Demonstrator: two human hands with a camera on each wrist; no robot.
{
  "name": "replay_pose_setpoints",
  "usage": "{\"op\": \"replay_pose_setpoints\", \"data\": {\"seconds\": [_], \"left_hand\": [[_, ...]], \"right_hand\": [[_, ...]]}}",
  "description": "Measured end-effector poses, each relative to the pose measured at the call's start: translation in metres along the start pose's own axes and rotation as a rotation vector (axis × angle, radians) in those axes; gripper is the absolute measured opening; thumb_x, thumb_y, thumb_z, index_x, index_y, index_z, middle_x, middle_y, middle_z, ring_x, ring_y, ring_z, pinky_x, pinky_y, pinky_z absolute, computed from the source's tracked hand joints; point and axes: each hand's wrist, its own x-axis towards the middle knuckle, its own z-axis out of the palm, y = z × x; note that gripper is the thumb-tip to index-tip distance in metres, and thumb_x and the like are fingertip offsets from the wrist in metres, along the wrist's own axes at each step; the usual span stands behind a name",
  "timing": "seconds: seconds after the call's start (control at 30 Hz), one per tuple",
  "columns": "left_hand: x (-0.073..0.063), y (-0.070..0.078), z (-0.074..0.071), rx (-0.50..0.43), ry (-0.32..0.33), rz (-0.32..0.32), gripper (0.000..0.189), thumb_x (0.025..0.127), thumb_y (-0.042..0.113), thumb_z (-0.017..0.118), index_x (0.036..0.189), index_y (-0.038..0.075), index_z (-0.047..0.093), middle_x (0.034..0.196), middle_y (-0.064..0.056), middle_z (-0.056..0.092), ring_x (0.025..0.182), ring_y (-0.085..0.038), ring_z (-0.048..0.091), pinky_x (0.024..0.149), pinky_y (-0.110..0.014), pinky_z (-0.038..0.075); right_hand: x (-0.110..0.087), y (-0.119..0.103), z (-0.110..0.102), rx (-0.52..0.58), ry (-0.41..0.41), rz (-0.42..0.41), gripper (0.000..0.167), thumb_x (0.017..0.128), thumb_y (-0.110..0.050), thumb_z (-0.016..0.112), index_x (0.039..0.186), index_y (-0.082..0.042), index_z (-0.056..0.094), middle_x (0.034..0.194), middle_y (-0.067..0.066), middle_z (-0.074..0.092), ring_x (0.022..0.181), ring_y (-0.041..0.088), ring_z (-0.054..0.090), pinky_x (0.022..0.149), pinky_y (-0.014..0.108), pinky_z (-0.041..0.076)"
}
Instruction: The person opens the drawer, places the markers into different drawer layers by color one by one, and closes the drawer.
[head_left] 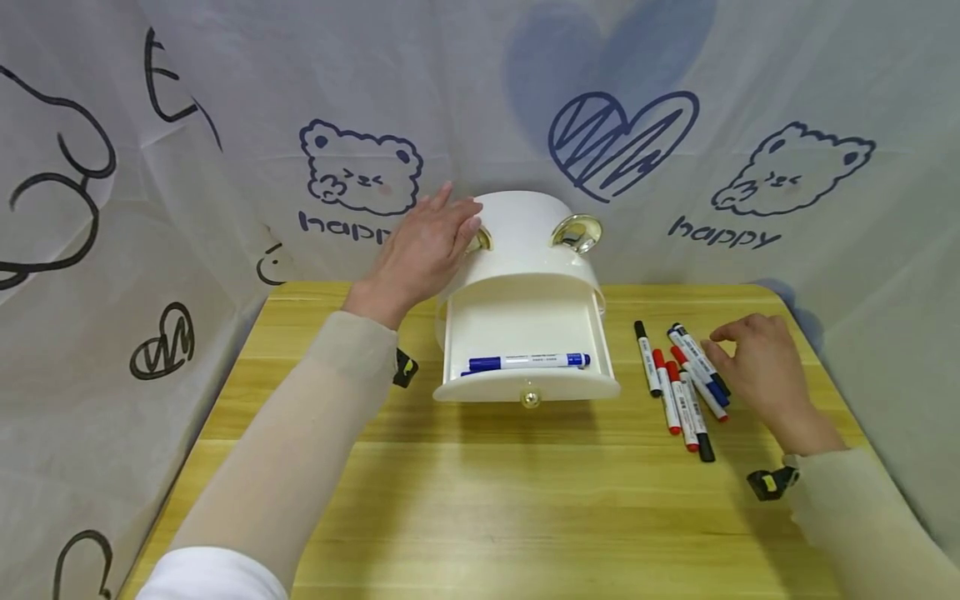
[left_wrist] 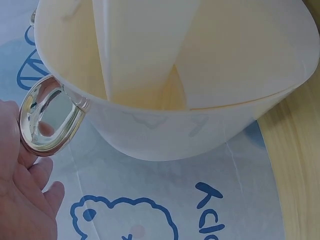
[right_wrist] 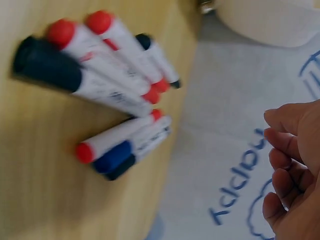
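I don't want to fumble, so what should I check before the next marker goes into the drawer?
1. White curved-front drawer with round gold knob pulled out: ok.
2. Room behind the blue-capped white marker inside it: ok.
3. Right grip empty: ok.
4. Loose white markers with red, blue or black caps lying apart: not ok, several touch.
5. Left grip firm on the shiny gold ring: cannot tell; it is at the ring, hold unclear.

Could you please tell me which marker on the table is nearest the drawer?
The black-capped marker at the group's left edge; the others there lie farther right from the drawer.
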Motion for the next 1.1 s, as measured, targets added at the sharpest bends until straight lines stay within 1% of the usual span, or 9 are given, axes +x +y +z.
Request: {"op": "replay_pose_setpoints", "data": {"seconds": [0.23,0.43,0.6,0.73,0.97,1.1], "left_hand": [[0.000,-0.001,0.000,-0.003,0.003,0.000,0.056,0.117,0.042,0.025,0.160,0.013,0.046,0.168,-0.005,0.041,0.165,-0.025,0.011,0.137,-0.040,0.006],[-0.001,-0.001,0.000,0.001,0.000,-0.005,0.056,0.117,0.042,0.025,0.160,0.013,0.046,0.169,-0.005,0.041,0.165,-0.024,0.011,0.137,-0.041,0.007],[-0.001,0.001,-0.001,0.004,-0.004,-0.010,0.057,0.117,0.043,0.025,0.161,0.014,0.045,0.169,-0.004,0.041,0.165,-0.023,0.010,0.137,-0.039,0.005],[-0.001,0.001,-0.001,0.009,-0.007,-0.011,0.057,0.117,0.044,0.024,0.161,0.014,0.045,0.169,-0.003,0.041,0.165,-0.023,0.010,0.137,-0.040,0.006],[-0.001,0.001,-0.001,0.014,-0.002,-0.008,0.056,0.117,0.043,0.025,0.160,0.014,0.046,0.169,-0.003,0.041,0.165,-0.024,0.011,0.137,-0.041,0.007],[-0.001,0.000,-0.001,0.012,-0.003,-0.006,0.057,0.117,0.044,0.024,0.160,0.014,0.045,0.169,-0.003,0.041,0.165,-0.024,0.011,0.137,-0.041,0.007]], "right_hand": [[-0.003,0.023,0.024,-0.066,-0.126,0.077,0.025,0.097,-0.015,0.074,0.102,0.010,0.073,0.106,0.031,0.064,0.102,0.049,0.050,0.092,0.064,0.047],[-0.004,0.033,0.034,-0.100,-0.211,0.069,0.026,0.098,-0.016,0.072,0.100,0.010,0.073,0.104,0.030,0.065,0.098,0.047,0.052,0.088,0.062,0.048],[-0.002,0.042,0.044,-0.118,-0.244,0.038,0.024,0.100,-0.015,0.069,0.098,0.009,0.074,0.101,0.029,0.066,0.096,0.046,0.053,0.085,0.061,0.049],[-0.001,0.046,0.049,-0.123,-0.269,0.027,0.025,0.101,-0.015,0.067,0.098,0.009,0.074,0.100,0.027,0.067,0.095,0.045,0.055,0.082,0.060,0.049],[0.002,0.047,0.055,-0.144,-0.307,0.017,0.027,0.101,-0.017,0.066,0.099,0.008,0.075,0.099,0.026,0.069,0.095,0.045,0.056,0.082,0.060,0.050],[0.003,0.050,0.059,-0.157,-0.325,0.018,0.029,0.101,-0.017,0.064,0.100,0.010,0.074,0.099,0.026,0.069,0.096,0.044,0.057,0.085,0.061,0.050]]}}
